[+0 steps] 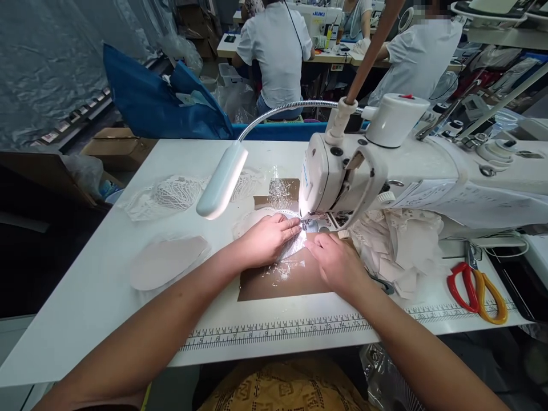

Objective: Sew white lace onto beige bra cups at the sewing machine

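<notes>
A white lace fabric piece (293, 246) lies beneath the needle of a white sewing machine (327, 171). My left hand (269, 237) rests flat on this piece, fingers stretched toward the presser foot (304, 224). On the other side of the needle, my right hand (336, 257) is closed, thumb and forefinger pinched at the fabric's edge; its other fingers are curled under. Brown, shiny taped sheeting (274, 283) covers the machine bed below both hands.
Left on the white table (98, 274) lie pale oval pads (169, 262) and lace pieces (177, 191). A lamp (222, 180) hangs over the work. Gathered fabric (398, 245) and red-and-yellow-handled scissors (477, 291) are right. People in white shirts (280, 51) sit beyond.
</notes>
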A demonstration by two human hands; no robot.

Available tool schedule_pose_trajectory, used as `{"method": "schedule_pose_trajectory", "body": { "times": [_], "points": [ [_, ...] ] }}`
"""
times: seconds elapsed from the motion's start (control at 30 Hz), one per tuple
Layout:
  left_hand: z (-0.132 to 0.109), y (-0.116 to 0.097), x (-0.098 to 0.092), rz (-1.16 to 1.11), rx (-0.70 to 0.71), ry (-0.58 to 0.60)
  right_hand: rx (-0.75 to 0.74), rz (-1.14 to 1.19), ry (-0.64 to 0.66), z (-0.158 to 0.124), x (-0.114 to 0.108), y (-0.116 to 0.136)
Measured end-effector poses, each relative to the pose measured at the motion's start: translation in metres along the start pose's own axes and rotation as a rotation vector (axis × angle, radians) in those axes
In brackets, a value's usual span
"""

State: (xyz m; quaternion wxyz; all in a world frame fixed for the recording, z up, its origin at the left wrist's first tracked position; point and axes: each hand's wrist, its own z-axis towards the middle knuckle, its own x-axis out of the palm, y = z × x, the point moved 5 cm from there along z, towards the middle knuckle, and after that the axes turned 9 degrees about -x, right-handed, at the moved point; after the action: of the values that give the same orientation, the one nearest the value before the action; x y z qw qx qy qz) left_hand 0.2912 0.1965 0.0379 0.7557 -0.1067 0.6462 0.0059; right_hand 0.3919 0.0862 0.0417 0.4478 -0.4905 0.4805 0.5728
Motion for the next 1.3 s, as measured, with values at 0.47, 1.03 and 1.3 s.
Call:
{"method": "schedule_pose_trajectory", "body": {
  "times": [0.47,1.03,1.3],
  "points": [
    [0.001,0.002,-0.006,-0.090,0.057,-0.018,0.029,-0.051,-0.006,0.008,0.004,-0.006],
    [0.008,0.012,-0.002,-0.017,-0.049,-0.009,0.063,0.094,-0.148,0.001,0.008,-0.014],
    [-0.001,0.012,-0.008,0.035,-0.074,-0.041,0.045,0.185,-0.214,-0.002,0.008,-0.017]
  ]
}}
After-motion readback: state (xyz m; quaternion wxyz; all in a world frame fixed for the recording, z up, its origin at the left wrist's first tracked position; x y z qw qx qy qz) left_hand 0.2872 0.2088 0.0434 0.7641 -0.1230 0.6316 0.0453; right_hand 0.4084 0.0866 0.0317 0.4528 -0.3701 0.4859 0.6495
